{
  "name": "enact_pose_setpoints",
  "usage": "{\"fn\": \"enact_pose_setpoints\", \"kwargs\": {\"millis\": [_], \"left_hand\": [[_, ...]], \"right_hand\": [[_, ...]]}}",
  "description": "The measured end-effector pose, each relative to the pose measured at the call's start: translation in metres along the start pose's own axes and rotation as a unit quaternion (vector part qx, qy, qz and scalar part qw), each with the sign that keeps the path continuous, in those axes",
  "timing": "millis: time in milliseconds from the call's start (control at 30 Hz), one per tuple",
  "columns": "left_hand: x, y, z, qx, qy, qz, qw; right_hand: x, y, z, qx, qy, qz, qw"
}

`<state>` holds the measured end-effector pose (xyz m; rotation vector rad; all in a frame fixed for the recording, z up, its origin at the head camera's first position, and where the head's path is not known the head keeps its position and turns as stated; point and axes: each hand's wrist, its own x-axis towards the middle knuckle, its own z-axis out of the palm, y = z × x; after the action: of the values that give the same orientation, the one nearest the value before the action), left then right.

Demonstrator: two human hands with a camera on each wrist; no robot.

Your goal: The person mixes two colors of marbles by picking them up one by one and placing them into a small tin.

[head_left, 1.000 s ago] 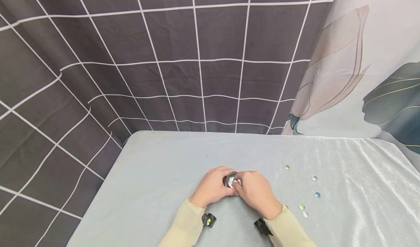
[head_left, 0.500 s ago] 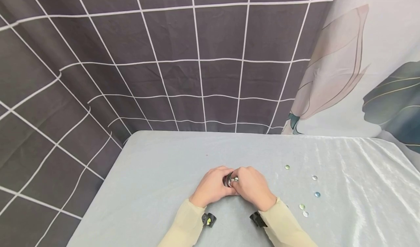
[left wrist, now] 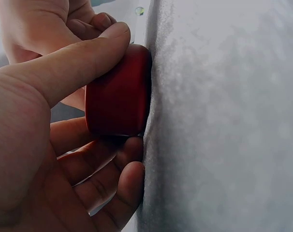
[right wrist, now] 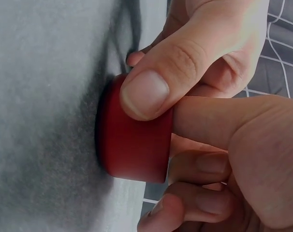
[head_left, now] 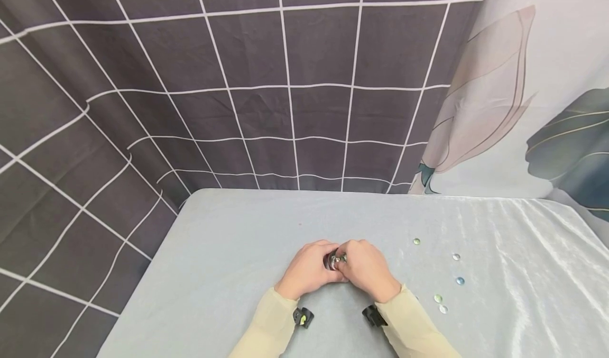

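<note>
A small, round red cup (left wrist: 120, 94) with a shiny silver inside stands on the cloth between both hands. My left hand (head_left: 308, 269) grips it from the left, the thumb against the near wall and the fingers round the far side. From the right, my right hand (head_left: 368, 269) reaches over the rim, thumb and index finger down in the mouth of the cup. Shiny glass pieces show beside those fingertips in the head view. I cannot tell whether the fingertips hold one. In the right wrist view, the right hand's other fingers (right wrist: 204, 198) curl beside the cup.
Right of the hands, flat glass beads lie scattered on the pale cloth-covered table (head_left: 228, 252): green ones (head_left: 416, 241) (head_left: 438, 298), clear ones (head_left: 456, 256) (head_left: 443, 309) and a blue one (head_left: 460, 281). A dark checked curtain (head_left: 257, 109) hangs behind the table.
Over the last second my right hand has shifted slightly left and up, its fingertips covering more of the cup's mouth. The left hand and cup have stayed in place.
</note>
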<state>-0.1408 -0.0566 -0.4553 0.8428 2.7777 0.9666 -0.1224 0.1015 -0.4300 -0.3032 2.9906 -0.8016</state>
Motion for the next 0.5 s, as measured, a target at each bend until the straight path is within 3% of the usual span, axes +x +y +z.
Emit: {"fn": "enact_pose_setpoints", "kwargs": {"millis": [500], "left_hand": [[0.0002, -0.0001, 0.0004, 0.0, 0.002, 0.007, 1.0]], "right_hand": [[0.0042, 0.003, 0.0018, 0.006, 0.002, -0.001, 1.0]]}}
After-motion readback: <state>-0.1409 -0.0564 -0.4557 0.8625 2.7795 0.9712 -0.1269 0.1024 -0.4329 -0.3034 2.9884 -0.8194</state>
